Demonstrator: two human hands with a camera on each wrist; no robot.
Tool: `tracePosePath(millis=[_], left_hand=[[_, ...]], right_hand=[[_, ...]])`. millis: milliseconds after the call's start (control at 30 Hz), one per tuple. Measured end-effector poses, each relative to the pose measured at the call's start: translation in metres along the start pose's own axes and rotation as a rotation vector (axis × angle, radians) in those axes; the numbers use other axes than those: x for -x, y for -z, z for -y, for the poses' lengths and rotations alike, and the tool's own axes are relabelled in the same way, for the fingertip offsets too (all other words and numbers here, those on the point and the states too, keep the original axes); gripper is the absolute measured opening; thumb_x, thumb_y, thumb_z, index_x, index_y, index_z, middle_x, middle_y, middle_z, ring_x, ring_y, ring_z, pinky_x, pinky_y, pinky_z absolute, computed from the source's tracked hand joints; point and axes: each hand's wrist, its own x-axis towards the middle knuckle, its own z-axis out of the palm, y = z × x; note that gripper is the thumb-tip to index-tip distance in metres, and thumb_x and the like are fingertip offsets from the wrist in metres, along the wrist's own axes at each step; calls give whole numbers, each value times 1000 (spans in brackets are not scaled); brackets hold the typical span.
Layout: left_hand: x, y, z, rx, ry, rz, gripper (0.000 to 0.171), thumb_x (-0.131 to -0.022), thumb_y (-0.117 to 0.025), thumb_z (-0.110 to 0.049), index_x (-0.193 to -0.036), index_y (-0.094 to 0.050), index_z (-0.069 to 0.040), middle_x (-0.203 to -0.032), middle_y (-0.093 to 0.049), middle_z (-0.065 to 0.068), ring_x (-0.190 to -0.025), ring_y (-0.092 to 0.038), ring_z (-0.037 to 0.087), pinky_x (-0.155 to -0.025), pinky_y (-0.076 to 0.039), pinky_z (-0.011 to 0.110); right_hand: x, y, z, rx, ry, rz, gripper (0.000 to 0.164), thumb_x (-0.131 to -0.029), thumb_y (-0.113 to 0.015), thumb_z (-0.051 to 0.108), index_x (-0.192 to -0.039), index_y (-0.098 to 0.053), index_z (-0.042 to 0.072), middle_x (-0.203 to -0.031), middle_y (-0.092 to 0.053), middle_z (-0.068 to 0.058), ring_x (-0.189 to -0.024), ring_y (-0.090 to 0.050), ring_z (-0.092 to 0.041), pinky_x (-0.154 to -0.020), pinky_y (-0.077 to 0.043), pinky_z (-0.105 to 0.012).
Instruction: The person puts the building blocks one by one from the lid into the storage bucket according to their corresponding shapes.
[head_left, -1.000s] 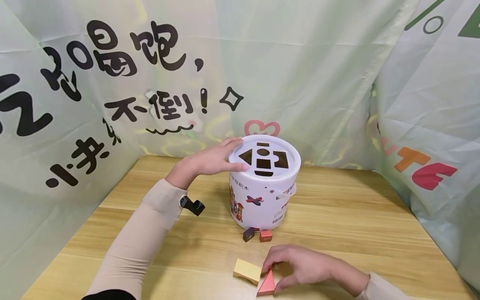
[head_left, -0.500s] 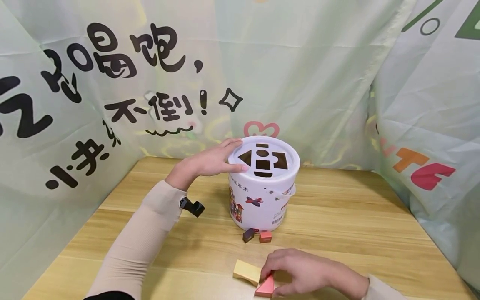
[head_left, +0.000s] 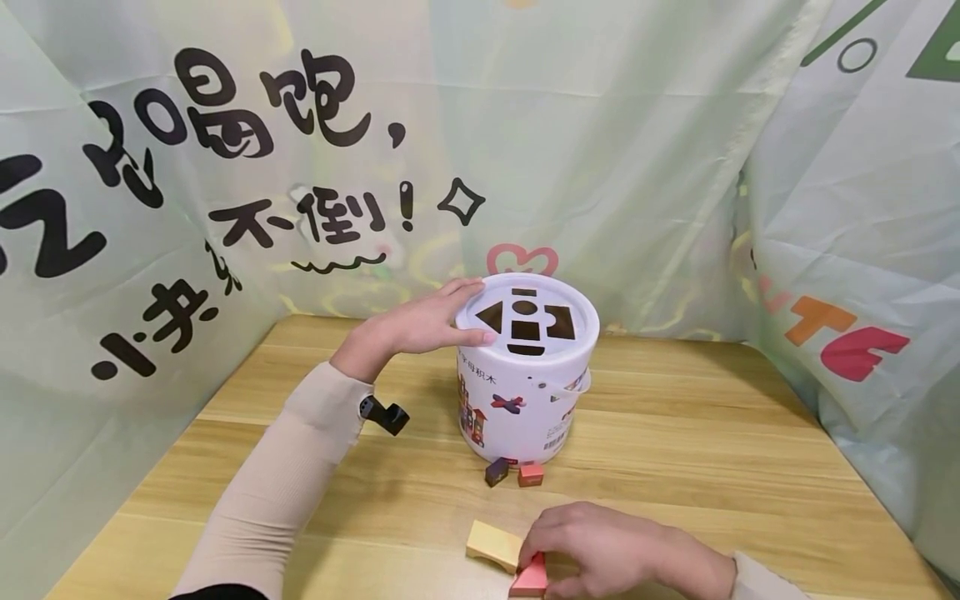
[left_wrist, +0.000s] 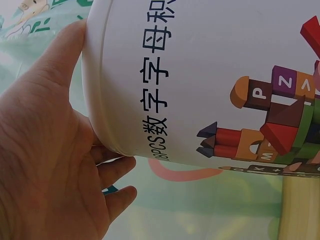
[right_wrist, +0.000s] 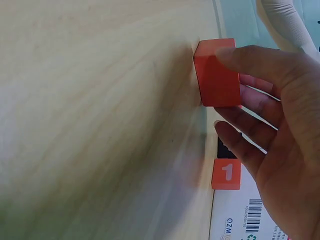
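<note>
A white bucket (head_left: 517, 412) with shaped holes in its lid (head_left: 551, 348) stands on the table. My left hand (head_left: 420, 323) grips its left rim, thumb on the lid's edge; in the left wrist view the fingers (left_wrist: 117, 170) curl at the rim's far side. Near the front of the table my right hand (head_left: 600, 542) pinches a red triangular block (head_left: 530, 580), partly hidden by the fingers. In the right wrist view the thumb (right_wrist: 250, 59) presses one face of that block (right_wrist: 216, 82). Just left of it lies a yellow arch block (head_left: 492, 543).
At the bucket's foot lie a small dark block (head_left: 497, 472) and a small red block (head_left: 531, 475), which shows a number 1 in the right wrist view. Printed cloth (head_left: 637, 167) hangs behind and beside the wooden table (head_left: 697, 417).
My right hand has moved slightly down and its fingers have come over more of the red triangular block. The left hand keeps its place on the bucket's rim.
</note>
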Motion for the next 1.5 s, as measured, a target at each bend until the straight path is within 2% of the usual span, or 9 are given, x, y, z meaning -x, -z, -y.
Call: tracePosePath(millis=[133,267,467,700,800,1000,1233,1333,1500], left_hand=[[0,0,0,1,-1,2,97,-86,-55,-68,-158,-17,-16,-163,-10,3,-146,-19,27,-113,-25,51],[0,1,-1,4,0,2,96,-87,-56,-68,-158,-17,-16,-163,-10,3,-145,-20,27,-113,-26,51],[0,1,-1,5,-1,0,97,-86,-56,-68,-158,-17,-17,-163,-11,4,-145,-22,27,-113,-26,51],[0,0,0,11,-1,0,96,-86,-55,-69,-158,-17,-17,-163,-11,3,-144,-23,27,-112,-27,51],[1,0,-1,13,2,0,96,-86,-55,-69,-158,-17,-17,-163,-11,2,-145,-22,26,-112,-27,51],[0,0,-1,13,-3,-3,95,-87,-56,-67,-158,-18,-16,-163,-12,3,-145,-20,25,-113,-26,50],[-1,0,0,4,-1,-5,95,-87,-56,-67,-158,-18,-16,-162,-12,5,-145,-20,26,-113,-26,50],[-1,0,0,-3,-5,-5,95,-87,-56,-67,-158,-18,-15,-162,-13,5,-145,-21,26,-113,-26,50],[-1,1,0,2,-5,-3,95,-87,-56,-67,-158,-18,-15,-163,-12,4,-145,-20,26,-113,-26,50]], right_hand=[[0,4,2,-61,-46,5,25,-92,-69,27,-116,-62,24,-110,-59,19,-101,-53,6,-88,-45,-15],[0,10,4,-125,-45,-45,28,-94,-66,25,-122,-59,24,-112,-60,17,-99,-54,4,-88,-46,-16],[-1,21,5,-87,49,-148,36,-97,-63,22,-132,-57,26,-115,-59,15,-99,-55,2,-87,-45,-15],[1,36,6,-130,2,-189,36,-99,-60,19,-133,-59,29,-120,-57,16,-103,-55,-1,-90,-47,-22],[0,44,4,-89,27,-244,34,-97,-63,18,-130,-61,25,-120,-59,11,-105,-58,-4,-89,-50,-26],[-1,63,4,-67,-32,-331,33,-94,-68,21,-127,-63,24,-113,-62,12,-88,-56,-2,-70,-48,-15],[-3,91,4,-27,-79,-366,34,-92,-70,21,-125,-64,24,-111,-62,12,-90,-57,-4,-76,-51,-24],[-4,103,4,-48,-95,-378,35,-91,-72,18,-125,-64,23,-112,-62,12,-92,-58,-5,-77,-52,-26],[-9,122,6,-78,-120,-401,36,-88,-75,16,-123,-65,21,-105,-63,12,-88,-58,-6,-74,-52,-26]])
